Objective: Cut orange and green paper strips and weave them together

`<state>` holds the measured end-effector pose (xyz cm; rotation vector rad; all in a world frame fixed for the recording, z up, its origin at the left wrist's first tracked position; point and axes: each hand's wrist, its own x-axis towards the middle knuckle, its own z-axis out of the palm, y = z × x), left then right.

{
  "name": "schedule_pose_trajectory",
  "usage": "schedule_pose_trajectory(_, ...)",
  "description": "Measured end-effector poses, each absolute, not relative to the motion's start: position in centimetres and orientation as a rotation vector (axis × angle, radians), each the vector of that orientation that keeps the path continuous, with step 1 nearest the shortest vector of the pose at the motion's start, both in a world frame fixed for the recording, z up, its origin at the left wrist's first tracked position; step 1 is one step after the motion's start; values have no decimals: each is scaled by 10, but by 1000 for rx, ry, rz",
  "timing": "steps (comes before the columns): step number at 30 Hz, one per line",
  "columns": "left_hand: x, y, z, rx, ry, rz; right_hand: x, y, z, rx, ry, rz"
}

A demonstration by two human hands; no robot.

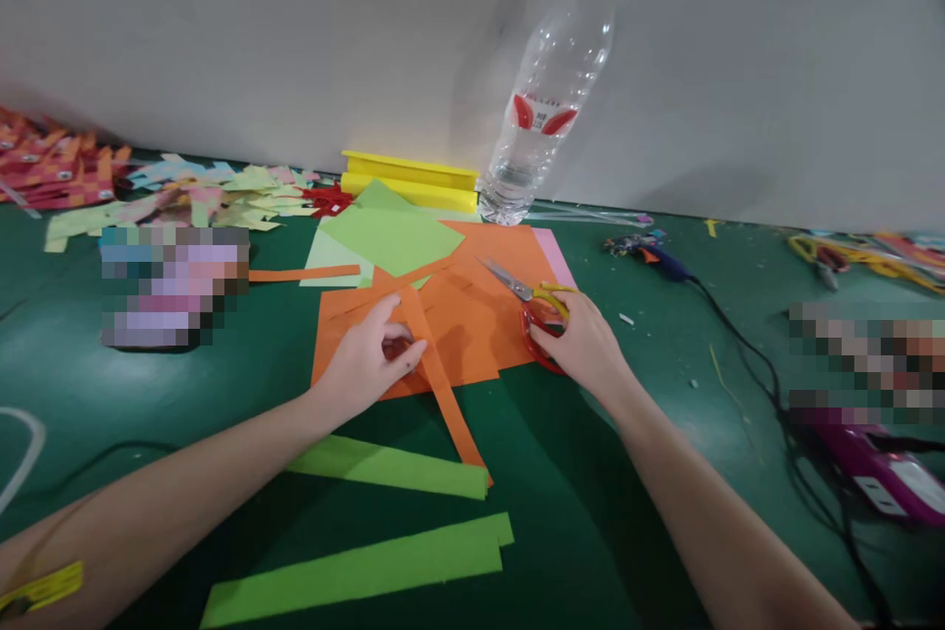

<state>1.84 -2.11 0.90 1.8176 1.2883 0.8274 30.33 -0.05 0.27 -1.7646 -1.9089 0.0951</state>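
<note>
My right hand [583, 340] is closed on a pair of scissors [517, 285], fingers at the yellow and red handles. The blades point up and left over an orange paper sheet [479, 345]. My left hand [361, 354] rests on the orange paper, thumb and index finger apart, at the left edge of a narrow orange strip [450, 404]. The strip slants toward me past the sheet's near edge. Something dark reddish in the gap of this hand is unclear. Two groups of green strips [399, 468] lie nearer me. Green paper [391, 231] overlaps the sheet's far side.
A tilted water bottle [546, 89] stands near the wall beside a yellow folded piece [409, 182]. Paper scraps [214, 192] pile up at far left. A blurred phone-shaped object [173, 290] lies left. On the right are a corded blue tool [668, 261] and a purple power strip [871, 468].
</note>
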Motion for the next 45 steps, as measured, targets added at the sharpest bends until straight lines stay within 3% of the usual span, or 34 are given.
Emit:
schedule_pose_trajectory(5,9,-19,8,2034,1226,810,309,3,-3,-1825,-1873,75)
schedule_pose_trajectory(11,-7,1,10,2207,1497,920,310,3,-5,-1835,-1903,-52)
schedule_pose_trajectory(21,-16,11,-2,2589,1574,534,310,5,-6,-1797,-1942,-2)
schedule_pose_trajectory(29,-20,18,-5,2527,1503,628,299,-6,-3,-2038,-2004,-359)
schedule_pose_trajectory(36,-21,19,-9,2534,1437,689,286,-14,5,-1864,-2055,-518)
schedule_pose_trajectory(45,-22,17,-7,2532,1493,667,299,-5,-3,-1816,-2098,-212)
